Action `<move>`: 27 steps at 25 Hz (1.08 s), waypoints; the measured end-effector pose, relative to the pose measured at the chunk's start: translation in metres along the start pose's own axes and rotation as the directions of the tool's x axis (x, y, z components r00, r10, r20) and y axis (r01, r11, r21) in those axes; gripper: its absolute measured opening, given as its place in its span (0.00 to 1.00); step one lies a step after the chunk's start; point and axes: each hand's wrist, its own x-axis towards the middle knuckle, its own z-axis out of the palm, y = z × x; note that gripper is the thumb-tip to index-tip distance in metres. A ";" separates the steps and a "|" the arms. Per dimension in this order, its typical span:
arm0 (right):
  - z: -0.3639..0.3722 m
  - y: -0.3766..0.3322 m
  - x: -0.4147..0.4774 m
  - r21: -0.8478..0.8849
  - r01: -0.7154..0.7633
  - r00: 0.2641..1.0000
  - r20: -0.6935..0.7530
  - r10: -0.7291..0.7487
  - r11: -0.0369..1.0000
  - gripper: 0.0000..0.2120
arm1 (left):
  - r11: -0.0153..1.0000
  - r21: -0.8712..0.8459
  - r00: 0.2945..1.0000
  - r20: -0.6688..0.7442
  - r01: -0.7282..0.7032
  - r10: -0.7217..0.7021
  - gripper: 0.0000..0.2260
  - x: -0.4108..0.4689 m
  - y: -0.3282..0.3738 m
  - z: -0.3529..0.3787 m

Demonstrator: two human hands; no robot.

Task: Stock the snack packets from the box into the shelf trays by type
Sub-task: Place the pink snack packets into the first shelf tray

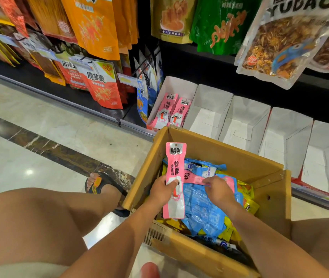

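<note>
Over the box (221,150), the left hand (160,191) has its grip pinching a light, floppy, likely slick pink packet (174,167) at mid-length, where it probably droops least, while the right hand (218,190) has its grip pinching another pink packet (194,178) lying inside.

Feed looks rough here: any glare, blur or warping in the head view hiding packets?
Head view: wide-angle warping skews the white trays; glare spots the floor; the YUDAO bag is slightly blurred; the pink packet in the left hand and second pink packet pinched by the right hand in the box read sharp.
</note>
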 end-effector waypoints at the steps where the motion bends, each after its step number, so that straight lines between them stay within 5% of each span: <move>1: 0.002 0.000 0.000 -0.108 0.032 0.999 -0.009 -0.033 0.994 0.16 | 1.000 0.006 1.000 -0.008 0.009 -0.009 0.08 0.002 -0.002 0.000; 6: 0.007 -0.007 0.010 -0.397 0.059 0.994 -0.066 -0.093 0.916 0.15 | 0.998 -0.007 0.997 -0.048 0.060 -0.061 0.05 0.009 -0.006 0.000; 17: 0.014 -0.002 0.033 -0.532 0.058 0.987 -0.099 -0.130 0.845 0.06 | 0.992 0.016 0.991 -0.050 0.128 -0.127 0.05 0.013 -0.009 -0.008; 27: -0.036 -0.021 0.001 -0.272 0.026 0.969 -0.230 -0.091 0.962 0.09 | 0.999 -0.029 0.998 -0.049 0.045 -0.047 0.06 -0.013 0.029 -0.016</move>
